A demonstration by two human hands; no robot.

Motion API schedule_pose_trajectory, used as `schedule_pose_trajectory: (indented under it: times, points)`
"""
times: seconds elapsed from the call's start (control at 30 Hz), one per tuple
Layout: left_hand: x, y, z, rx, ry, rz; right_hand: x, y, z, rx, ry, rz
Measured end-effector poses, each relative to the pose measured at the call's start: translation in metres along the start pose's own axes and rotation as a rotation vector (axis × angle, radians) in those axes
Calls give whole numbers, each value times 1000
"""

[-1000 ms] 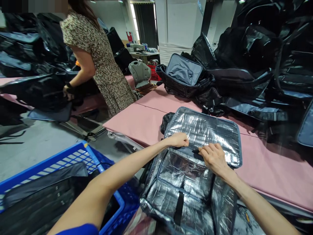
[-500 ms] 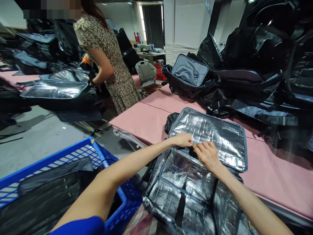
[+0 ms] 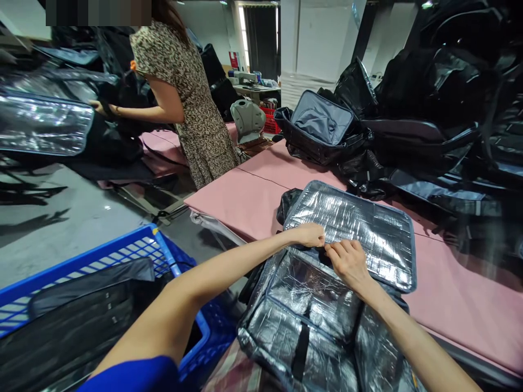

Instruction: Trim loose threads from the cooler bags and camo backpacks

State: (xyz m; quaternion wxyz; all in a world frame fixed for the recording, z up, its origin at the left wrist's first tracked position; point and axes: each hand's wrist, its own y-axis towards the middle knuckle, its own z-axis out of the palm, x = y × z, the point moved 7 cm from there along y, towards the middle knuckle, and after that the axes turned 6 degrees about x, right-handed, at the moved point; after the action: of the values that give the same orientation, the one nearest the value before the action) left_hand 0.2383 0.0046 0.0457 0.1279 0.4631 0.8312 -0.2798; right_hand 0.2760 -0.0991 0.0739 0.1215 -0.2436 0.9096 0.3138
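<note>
Beneath the fingertips of both hands: one foil-lined bag (image 3: 306,288), lying open, its hinge seam directly at the fingers.

Left hand (image 3: 311,235): fingers curled closed on the seam; thumb tip toward the right hand, the pinched material mostly hidden.
Right hand (image 3: 347,262): just beside the left, fingers bent, tips drawn together on a dark strip (image 3: 326,257) at the same seam; the thumb cannot be seen.

Lid (image 3: 355,234), silver, grey-edged: beyond the fingers, laid back over the pink table (image 3: 241,198).
Bag body: on the wearer's side of the fingers, silver inside, with one black strap (image 3: 301,348) well below the fingertips.
Blue basket (image 3: 163,250): left of the fingers, well apart, dark pieces within.
Black bag with grey lining (image 3: 322,120): beyond the fingers, upper flap raised.
Heap of black bags (image 3: 429,92): farther off, to the right of the fingers.
Co-worker in patterned dress (image 3: 188,92): far left of the fingers, one hand at another silver-lined bag (image 3: 44,122).
</note>
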Motion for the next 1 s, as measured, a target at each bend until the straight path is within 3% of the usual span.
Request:
schedule_pose_trajectory:
  times: [1.0]
  points:
    - [-1, 1, -1, -13, 76, 3, 7, 2, 5, 6, -12, -49]
